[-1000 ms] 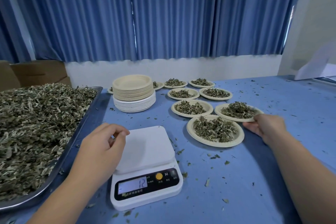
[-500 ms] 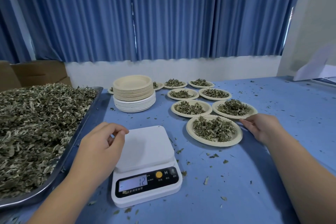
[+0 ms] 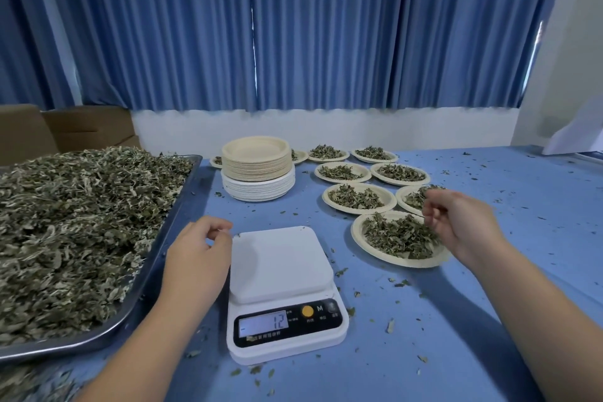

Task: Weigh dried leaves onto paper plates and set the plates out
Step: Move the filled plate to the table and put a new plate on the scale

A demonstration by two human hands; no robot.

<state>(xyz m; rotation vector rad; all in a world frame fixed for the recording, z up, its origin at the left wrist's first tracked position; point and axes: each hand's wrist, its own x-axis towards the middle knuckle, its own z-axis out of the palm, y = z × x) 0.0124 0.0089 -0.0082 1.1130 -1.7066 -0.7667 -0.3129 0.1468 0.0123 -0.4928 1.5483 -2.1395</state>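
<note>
Heaping a rimmed metal tray (image 3: 182,206) at the left, crinkled dried leaves (image 3: 71,222) lie loose. Round paper plates (image 3: 257,170) stand stacked behind the white scale (image 3: 280,264), whose flat platform is bare. Filled plates (image 3: 326,197) sit in rows on the blue tabletop (image 3: 522,238). The left hand (image 3: 195,258) rests loosely curled beside the scale, holding nothing. The right hand (image 3: 460,222) hovers over the nearest filled plate (image 3: 357,237); whether it grips anything cannot be told.

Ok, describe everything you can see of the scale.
The scale is small, white and plastic-looking, with a flat square platform, bare. Its black front panel has a lit display reading 12, a yellow round button and an M mark. It sits level on the blue table between the leaf tray and the filled plates. The left hand is at its rear left corner; contact cannot be told. Leaf bits lie around it.
</note>
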